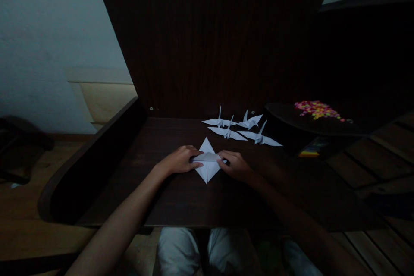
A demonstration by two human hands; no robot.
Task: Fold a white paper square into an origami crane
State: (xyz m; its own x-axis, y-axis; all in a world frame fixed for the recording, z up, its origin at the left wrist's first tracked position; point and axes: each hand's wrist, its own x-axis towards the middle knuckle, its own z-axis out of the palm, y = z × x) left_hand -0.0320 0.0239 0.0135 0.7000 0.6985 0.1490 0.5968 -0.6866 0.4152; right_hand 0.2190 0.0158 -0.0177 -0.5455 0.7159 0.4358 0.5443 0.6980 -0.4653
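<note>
A white sheet of origami paper (207, 172), folded into a diamond, lies on the dark wooden desk in front of me. Its lower half has a slit down the middle, and a flap crosses its centre. My left hand (183, 159) pinches the left corner, thumb below and fingers above. At the right corner, my right hand (235, 164) has its fingers and thumb closed on the paper. Just beyond stand several finished white paper cranes (227, 133) with their wings spread, grouped slightly to the right.
A dark wooden desk (174, 207) has a raised side panel (97, 159) on the left and a tall back panel (220, 43). On a curved shelf (284, 116) at right sits a pile of small colourful pieces (318, 110). A yellow-edged item (308, 154) shows beneath it.
</note>
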